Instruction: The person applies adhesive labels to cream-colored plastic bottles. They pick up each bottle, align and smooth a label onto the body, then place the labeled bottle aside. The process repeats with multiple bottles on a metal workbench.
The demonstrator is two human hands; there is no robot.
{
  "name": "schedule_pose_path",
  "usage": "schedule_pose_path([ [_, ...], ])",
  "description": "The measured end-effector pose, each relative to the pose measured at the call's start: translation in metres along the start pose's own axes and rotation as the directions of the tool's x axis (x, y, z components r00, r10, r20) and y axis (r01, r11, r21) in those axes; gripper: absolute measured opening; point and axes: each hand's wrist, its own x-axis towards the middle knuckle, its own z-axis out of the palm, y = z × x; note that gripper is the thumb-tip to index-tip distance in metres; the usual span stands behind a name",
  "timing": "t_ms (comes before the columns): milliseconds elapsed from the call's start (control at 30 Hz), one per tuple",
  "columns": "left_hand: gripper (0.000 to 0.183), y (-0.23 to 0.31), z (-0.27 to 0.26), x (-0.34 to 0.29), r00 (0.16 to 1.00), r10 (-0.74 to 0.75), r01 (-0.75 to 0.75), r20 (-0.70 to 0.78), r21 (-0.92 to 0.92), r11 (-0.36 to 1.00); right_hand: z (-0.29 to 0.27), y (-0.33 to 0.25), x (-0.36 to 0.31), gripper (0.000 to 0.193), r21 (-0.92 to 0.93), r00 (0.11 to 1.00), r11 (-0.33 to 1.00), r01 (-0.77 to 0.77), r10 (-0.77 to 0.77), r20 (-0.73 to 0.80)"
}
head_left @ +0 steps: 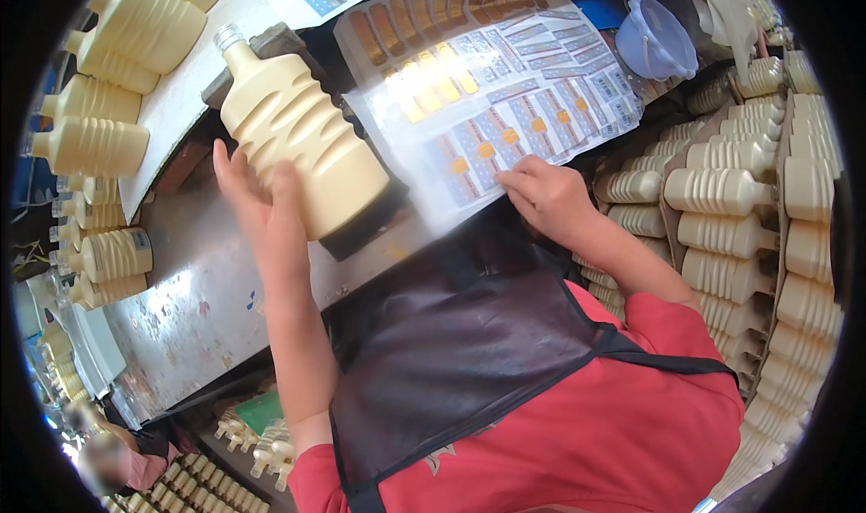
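A cream plastic bottle (298, 143) with wavy ridges and a clear-looking neck lies tilted on a dark rest on the bench. My left hand (266, 211) is at the bottle's near left side, its fingers apart and its thumb over the ridged face; whether it touches is hard to tell. To the right of the bottle, a glossy sheet of labels (433, 206) is spread out, printed in blue, white and gold. My right hand (546, 193) is closed, with thumb and fingertips pinched at the sheet's near edge, beside a row of blue labels.
Cream bottles (95, 143) stand along the left on a white board (171, 89). A pale blue bucket (654, 40) is at the back right. Stacked bottles (713, 193) fill the right side. Another person (135, 454) is at the lower left. The metal bench (194, 279) has stains.
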Motion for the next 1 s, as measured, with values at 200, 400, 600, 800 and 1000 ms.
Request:
schedule_pose_path([
  [200,0.061,0.020,0.007,-0.030,0.826,0.548,-0.535,0.131,0.484,0.692,-0.004,0.023,0.017,0.017,0.013,0.992,0.995,-0.104,0.104,-0.071],
  [400,0.033,0.032,0.049,-0.052,0.588,0.611,-0.781,0.531,0.174,0.600,0.023,0.042,0.078,0.024,0.099,0.986,0.982,-0.161,0.163,-0.016],
  [600,0.028,0.021,0.072,-0.060,0.614,0.451,-0.613,0.648,0.032,0.790,0.043,0.031,0.131,0.018,0.049,0.975,0.979,-0.196,0.189,0.121],
  [800,0.024,0.019,0.067,-0.062,0.723,0.115,-0.227,0.682,0.077,0.971,0.051,0.028,0.137,0.018,-0.134,0.947,0.976,-0.174,0.203,0.249],
  [1000,0.027,0.019,0.068,-0.061,0.663,-0.157,0.170,0.732,0.057,0.984,0.065,0.031,0.134,0.027,-0.049,0.970,0.983,-0.175,0.181,0.162],
])
